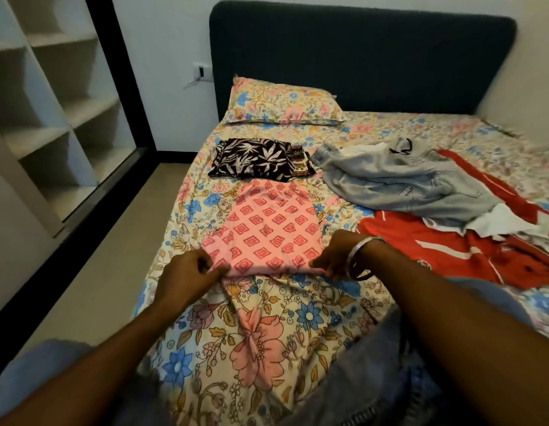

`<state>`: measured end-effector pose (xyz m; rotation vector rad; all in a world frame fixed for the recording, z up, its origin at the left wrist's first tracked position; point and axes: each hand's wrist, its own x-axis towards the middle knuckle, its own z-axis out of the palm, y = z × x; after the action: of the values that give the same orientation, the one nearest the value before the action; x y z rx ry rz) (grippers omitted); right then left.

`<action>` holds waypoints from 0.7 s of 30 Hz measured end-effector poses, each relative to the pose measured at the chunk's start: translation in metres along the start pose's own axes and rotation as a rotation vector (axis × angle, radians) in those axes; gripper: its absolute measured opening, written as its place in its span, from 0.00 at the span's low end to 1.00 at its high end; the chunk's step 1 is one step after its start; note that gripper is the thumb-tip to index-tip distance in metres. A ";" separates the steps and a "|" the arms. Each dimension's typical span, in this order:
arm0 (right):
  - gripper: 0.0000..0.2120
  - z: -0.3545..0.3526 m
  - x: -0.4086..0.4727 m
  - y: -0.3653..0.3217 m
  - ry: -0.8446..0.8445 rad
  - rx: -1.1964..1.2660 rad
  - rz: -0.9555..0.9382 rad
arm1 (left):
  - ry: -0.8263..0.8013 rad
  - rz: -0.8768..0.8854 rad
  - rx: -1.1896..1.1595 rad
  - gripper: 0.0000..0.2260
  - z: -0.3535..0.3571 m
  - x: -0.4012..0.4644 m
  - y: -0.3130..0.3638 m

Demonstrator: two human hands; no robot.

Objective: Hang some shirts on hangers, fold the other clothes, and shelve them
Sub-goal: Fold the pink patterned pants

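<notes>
A pink garment with a red diamond print (264, 232) lies partly folded on the floral bedsheet (267, 327). My left hand (187, 276) pinches its near left corner. My right hand (337, 256), with bangles on the wrist, pinches its near right corner. Beyond it lies a folded black garment with white leaves (251, 162) on another patterned piece. To the right sprawl light blue jeans (414, 182) on top of a red garment with white stripes (451, 253).
A floral pillow (282, 103) leans by the dark headboard (359, 56). White open shelves (52, 118) stand at the left across a strip of floor. A wall socket (202, 72) is beside the headboard. Denim fabric (374, 379) lies at the bed's near edge.
</notes>
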<state>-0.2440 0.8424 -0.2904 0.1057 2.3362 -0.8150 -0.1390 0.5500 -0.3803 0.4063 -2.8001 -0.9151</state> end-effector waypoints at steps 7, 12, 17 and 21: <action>0.10 -0.002 0.009 0.008 0.005 -0.064 0.052 | -0.075 -0.034 -0.037 0.10 -0.017 0.006 -0.011; 0.09 -0.007 0.005 0.015 -0.046 -0.063 0.140 | -0.163 -0.050 -0.078 0.07 -0.015 0.007 -0.011; 0.07 -0.017 0.008 0.022 0.006 -0.076 0.168 | -0.190 -0.023 -0.131 0.04 -0.032 0.015 -0.020; 0.07 -0.010 0.010 0.020 -0.063 -0.198 0.187 | -0.224 0.035 -0.141 0.06 -0.030 0.017 -0.023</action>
<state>-0.2522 0.8630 -0.3016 0.2060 2.2926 -0.4869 -0.1429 0.5102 -0.3690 0.2478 -2.9035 -1.2103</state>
